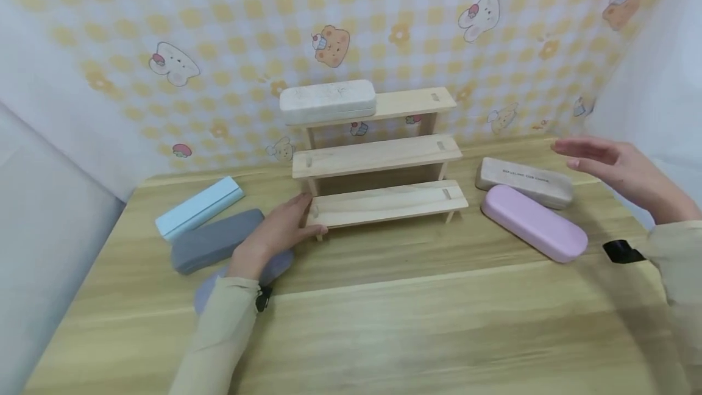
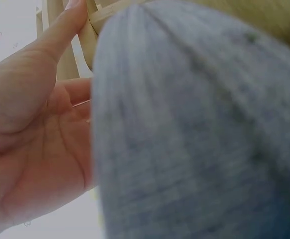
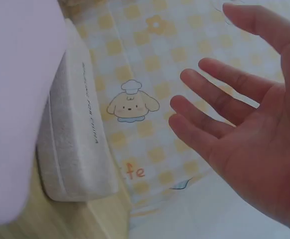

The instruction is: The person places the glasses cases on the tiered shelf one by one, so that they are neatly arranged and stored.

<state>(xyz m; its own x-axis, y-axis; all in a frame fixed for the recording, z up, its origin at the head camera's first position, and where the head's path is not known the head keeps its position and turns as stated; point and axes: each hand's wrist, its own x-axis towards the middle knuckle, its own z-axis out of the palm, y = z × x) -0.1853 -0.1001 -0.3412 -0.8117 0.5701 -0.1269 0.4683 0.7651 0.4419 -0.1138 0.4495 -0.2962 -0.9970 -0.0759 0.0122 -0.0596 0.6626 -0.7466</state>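
A three-step wooden display stand [image 1: 378, 156] stands at the back of the table. My left hand [image 1: 276, 230] grips the left end of its lowest step, thumb at the front edge and fingers behind. In the left wrist view a blurred blue-grey case [image 2: 195, 129] hides part of this hand [image 2: 45, 134]. My right hand [image 1: 625, 169] is in the air at the right, fingers spread and nothing in them. Nearest to it are a beige glasses case [image 1: 523, 183] with printed lettering and a lilac glasses case [image 1: 533, 222]. A whitish glasses case [image 1: 328, 102] lies on the top step's left part.
Left of the stand lie a light-blue case [image 1: 199, 207], a dark grey-blue case [image 1: 216, 241] and a greyish-purple case [image 1: 278, 267] partly under my left forearm. A yellow checked cloth [image 1: 373, 29] hangs behind the stand. White sheets [image 1: 49, 212] flank the wooden table [image 1: 417, 334].
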